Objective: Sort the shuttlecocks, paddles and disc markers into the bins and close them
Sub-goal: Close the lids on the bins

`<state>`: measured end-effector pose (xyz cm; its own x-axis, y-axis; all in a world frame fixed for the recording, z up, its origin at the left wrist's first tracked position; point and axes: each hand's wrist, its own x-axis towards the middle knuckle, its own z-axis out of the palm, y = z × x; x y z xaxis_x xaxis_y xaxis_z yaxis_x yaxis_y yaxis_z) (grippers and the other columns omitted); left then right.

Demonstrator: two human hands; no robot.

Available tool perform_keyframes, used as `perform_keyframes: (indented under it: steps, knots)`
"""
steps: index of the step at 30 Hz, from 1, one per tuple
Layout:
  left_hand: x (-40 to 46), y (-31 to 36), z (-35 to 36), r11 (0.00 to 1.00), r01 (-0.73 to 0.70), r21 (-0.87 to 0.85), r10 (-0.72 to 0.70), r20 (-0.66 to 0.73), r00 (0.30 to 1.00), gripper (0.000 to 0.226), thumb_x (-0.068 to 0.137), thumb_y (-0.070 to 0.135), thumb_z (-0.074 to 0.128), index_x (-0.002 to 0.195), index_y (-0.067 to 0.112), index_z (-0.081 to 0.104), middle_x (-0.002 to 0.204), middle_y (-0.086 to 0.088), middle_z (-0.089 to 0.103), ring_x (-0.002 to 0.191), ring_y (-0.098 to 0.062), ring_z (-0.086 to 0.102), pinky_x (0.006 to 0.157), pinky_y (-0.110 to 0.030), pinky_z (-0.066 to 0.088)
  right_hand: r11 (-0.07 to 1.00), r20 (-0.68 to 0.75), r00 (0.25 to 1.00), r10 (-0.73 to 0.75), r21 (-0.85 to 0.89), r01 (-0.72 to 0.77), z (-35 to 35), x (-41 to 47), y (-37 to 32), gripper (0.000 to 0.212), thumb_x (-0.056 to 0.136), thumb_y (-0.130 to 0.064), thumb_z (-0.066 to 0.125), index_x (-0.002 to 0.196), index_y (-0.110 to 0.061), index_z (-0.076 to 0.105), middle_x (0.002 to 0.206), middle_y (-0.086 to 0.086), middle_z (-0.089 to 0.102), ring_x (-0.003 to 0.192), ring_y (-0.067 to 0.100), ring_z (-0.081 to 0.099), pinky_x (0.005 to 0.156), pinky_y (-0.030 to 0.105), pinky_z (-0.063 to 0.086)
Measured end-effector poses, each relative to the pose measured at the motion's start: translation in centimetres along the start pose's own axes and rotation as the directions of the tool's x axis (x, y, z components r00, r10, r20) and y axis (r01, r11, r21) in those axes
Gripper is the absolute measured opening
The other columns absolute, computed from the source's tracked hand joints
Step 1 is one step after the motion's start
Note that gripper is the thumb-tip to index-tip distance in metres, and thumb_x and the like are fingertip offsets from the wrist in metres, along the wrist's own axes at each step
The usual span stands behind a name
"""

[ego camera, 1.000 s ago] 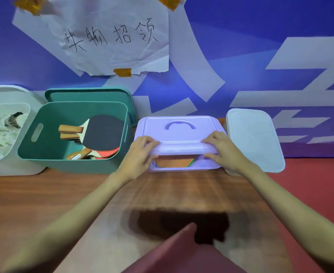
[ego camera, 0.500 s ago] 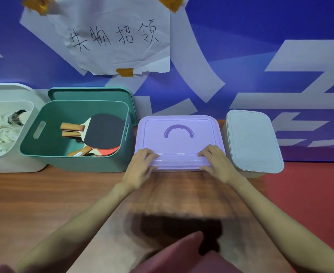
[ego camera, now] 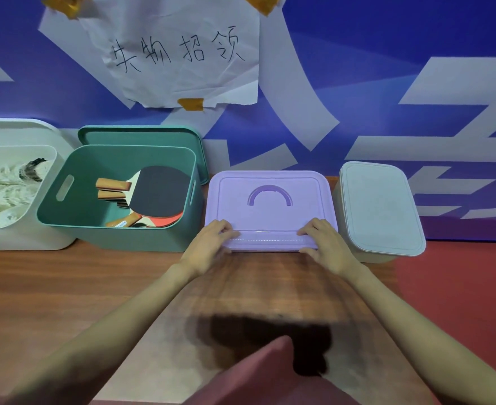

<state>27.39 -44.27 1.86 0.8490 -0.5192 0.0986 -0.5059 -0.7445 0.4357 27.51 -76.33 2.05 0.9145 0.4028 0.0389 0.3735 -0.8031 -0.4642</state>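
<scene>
Both hands' grip (fingers curled) on purple lid (ego camera: 270,211) front edge

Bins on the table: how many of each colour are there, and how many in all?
White bin: 1
Green bin: 1
Purple bin: 1
Grey bin: 1
Total: 4
</scene>
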Motion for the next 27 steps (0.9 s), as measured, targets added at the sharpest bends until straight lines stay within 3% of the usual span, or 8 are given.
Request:
perform_keyframes:
  steps: [3,9,13,17,21,27]
  knots:
    - [0.2,0.2,0.0,0.996,0.06,-0.064,-0.06,-0.007,0.998,0.043,0.073,0.002,0.074,0.114,0.01,0.066,0.099,-0.005,0.058,0.088,-0.023,0.052,0.079,-0.023,0.039,0.997,0.002,0.998,0.07,0.045,-0.07,0.1,0.2,-0.4,0.031,0.077,-0.015,0.075,0.105,-0.012,0.063,0.103,0.001,0.056,0.092,0.019,0.047,0.078,0.025,0.035]
    - [0.1,0.6,0.4,0.988,0.131,-0.076,-0.133,-0.021,0.991,0.046,0.072,0.002,0.072,0.116,0.012,0.065,0.106,-0.005,0.057,0.096,-0.023,0.052,0.084,-0.023,0.039,0.989,0.032,0.988,0.15,-0.01,-0.15,0.3,0.2,-1.3,0.035,0.078,-0.011,0.07,0.111,-0.012,0.059,0.107,0.003,0.053,0.098,0.023,0.046,0.079,0.025,0.036]
    - [-0.8,2.0,0.7,0.986,0.161,-0.051,-0.163,-0.039,0.986,0.046,0.082,0.003,0.064,0.127,0.01,0.058,0.12,-0.007,0.054,0.11,-0.025,0.052,0.094,-0.032,0.044,0.978,0.072,0.982,0.172,-0.128,-0.162,0.3,0.6,-2.4,0.036,0.086,-0.022,0.062,0.118,-0.01,0.054,0.113,0.01,0.049,0.104,0.029,0.046,0.088,0.034,0.038]
    - [-3.4,2.9,-0.4,0.959,0.245,-0.142,-0.267,-0.165,0.95,0.047,0.087,0.01,0.064,0.132,0.009,0.053,0.129,-0.004,0.052,0.119,-0.02,0.05,0.102,-0.03,0.041,0.984,0.018,0.985,0.174,-0.036,-0.173,0.6,1.6,-4.1,0.034,0.089,-0.022,0.06,0.118,-0.004,0.057,0.113,0.016,0.05,0.104,0.034,0.048,0.091,0.039,0.038]
    - [-6.9,2.4,-4.0,0.942,0.299,-0.15,-0.334,-0.34,0.879,0.042,0.084,0.004,0.065,0.125,0.009,0.057,0.122,-0.005,0.055,0.113,-0.016,0.052,0.099,-0.015,0.036,0.984,-0.018,0.991,0.134,0.118,-0.131,2.0,3.4,-7.3,0.042,0.089,-0.017,0.06,0.127,-0.002,0.051,0.122,0.019,0.048,0.113,0.035,0.045,0.1,0.04,0.036]
    - [-9.3,-3.5,-11.5,0.94,0.321,-0.112,-0.333,-0.496,0.802,0.031,0.087,0.008,0.06,0.118,0.008,0.061,0.113,-0.006,0.059,0.101,-0.014,0.057,0.09,-0.026,0.045,0.982,-0.097,0.991,0.087,0.178,-0.069,3.6,8.3,-14.1,0.053,0.09,-0.019,0.06,0.135,0.001,0.042,0.133,0.021,0.042,0.126,0.035,0.037,0.106,0.039,0.03]
